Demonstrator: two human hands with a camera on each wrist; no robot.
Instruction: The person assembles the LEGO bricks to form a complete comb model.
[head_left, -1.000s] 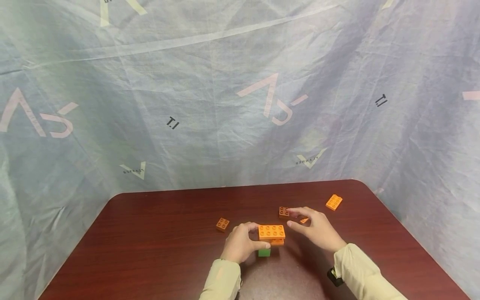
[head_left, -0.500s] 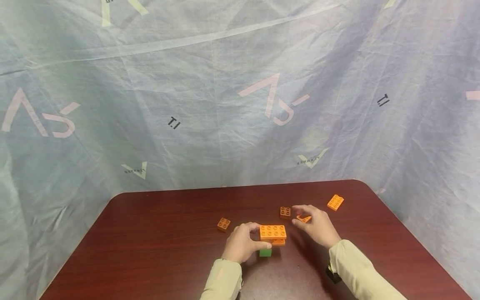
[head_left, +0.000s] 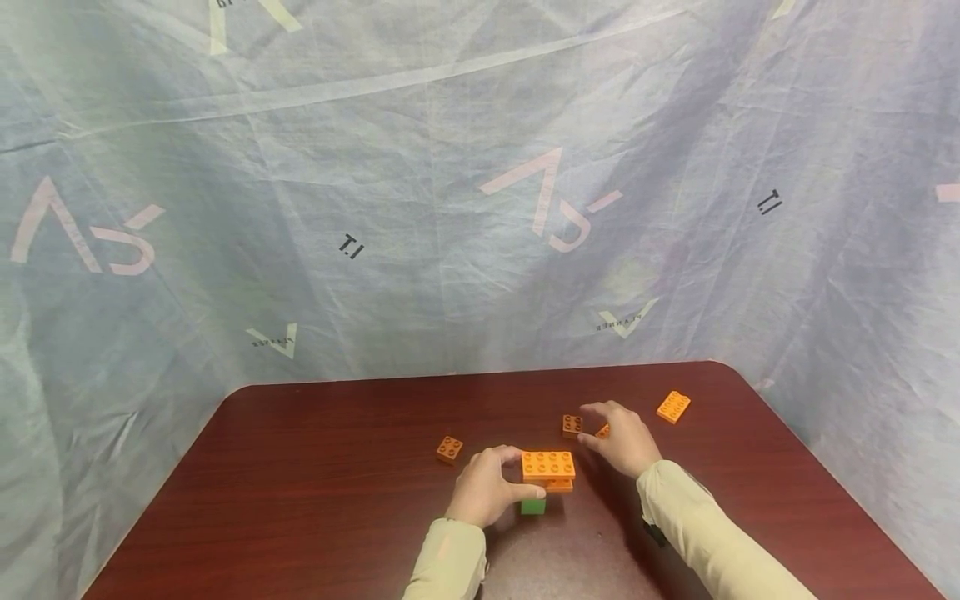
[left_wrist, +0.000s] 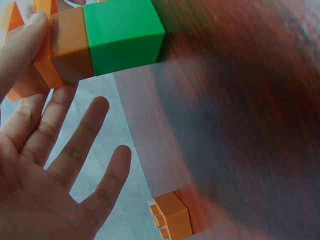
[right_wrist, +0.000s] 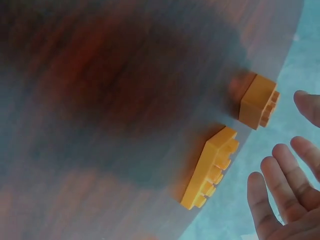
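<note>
My left hand point(head_left: 483, 487) grips a stack of toy building bricks between thumb and fingers. A green brick point(left_wrist: 125, 37) forms its bottom, with a brown brick point(left_wrist: 71, 44) directly above it. Orange studded layers follow, and an orange eight-stud brick point(head_left: 547, 463) tops the stack. Fingers cover part of it. My right hand point(head_left: 625, 437) hovers with fingers apart, holding nothing, beside a loose brown four-stud brick point(head_left: 572, 426). An orange brick point(right_wrist: 209, 169), partly hidden by that hand in the head view, lies close to the brown one.
Another brown four-stud brick point(head_left: 450, 449) lies left of the stack. Farther back on the right is an orange studded brick point(head_left: 673, 407). The dark red table point(head_left: 300, 483) ends at a grey printed cloth point(head_left: 420, 275) behind and at the sides.
My right hand has moved a little forward over the loose bricks, away from the stack. My left hand keeps its grip, and the stack stays in place.
</note>
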